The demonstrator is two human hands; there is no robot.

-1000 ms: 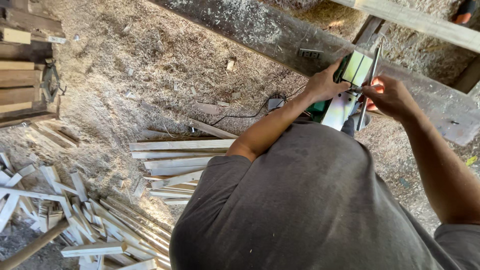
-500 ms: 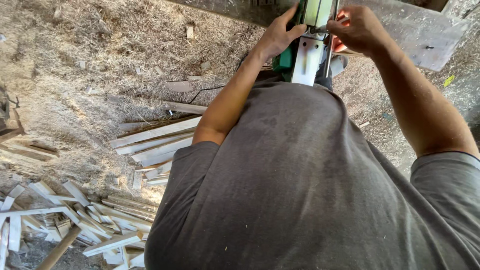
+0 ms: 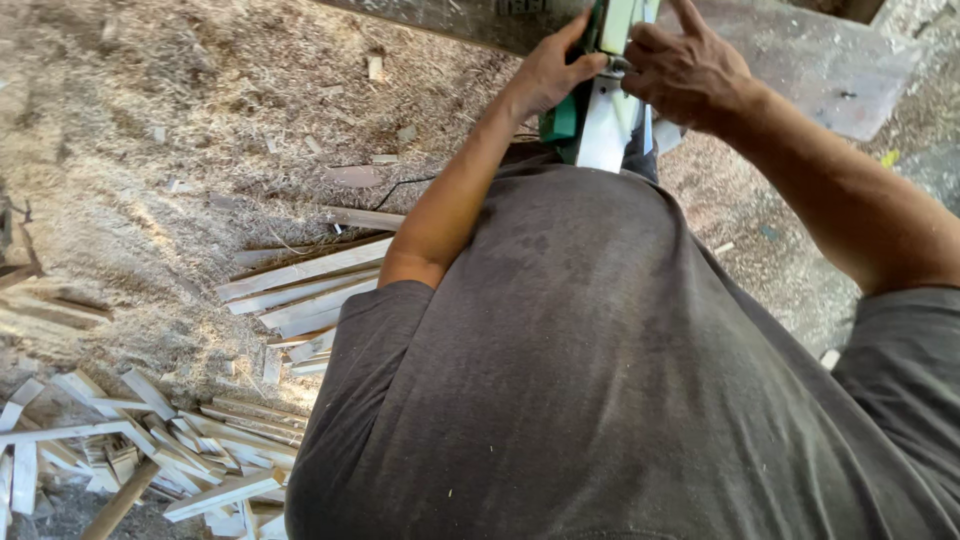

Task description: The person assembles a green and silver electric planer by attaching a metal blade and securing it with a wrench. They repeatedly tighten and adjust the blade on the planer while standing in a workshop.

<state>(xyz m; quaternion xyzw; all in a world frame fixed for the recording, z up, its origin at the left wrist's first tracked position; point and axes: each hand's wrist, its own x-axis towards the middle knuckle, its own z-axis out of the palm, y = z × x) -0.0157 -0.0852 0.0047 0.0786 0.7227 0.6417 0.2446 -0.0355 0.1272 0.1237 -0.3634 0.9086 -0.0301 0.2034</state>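
Fingers (image 3: 575, 50): ours, both sets closed on one item. The left hand (image 3: 548, 75) curls around the green body of a power tool (image 3: 590, 110), thumb and fingers pressed to its side. The right hand (image 3: 685, 70) clamps down over the top of the tool, one finger lifted straight, the rest bent around it.

Tool: green housing with a pale metal plate, held upright just above our grey shirt (image 3: 600, 380), its upper end against the long weathered timber (image 3: 450, 15) at the frame's top edge. We cannot tell whether it is running.

Handling note, as we judge it: we do best to keep both grips firm, the plate flat to the timber and our wrists steady, with the cord (image 3: 400, 185) clear of the working end.

Floor (image 3: 150, 120): thick sawdust and shavings. Pale cut wooden strips (image 3: 300, 280) lie side by side to our left; a looser heap of short offcuts (image 3: 150, 450) lies further off, at the lower left.
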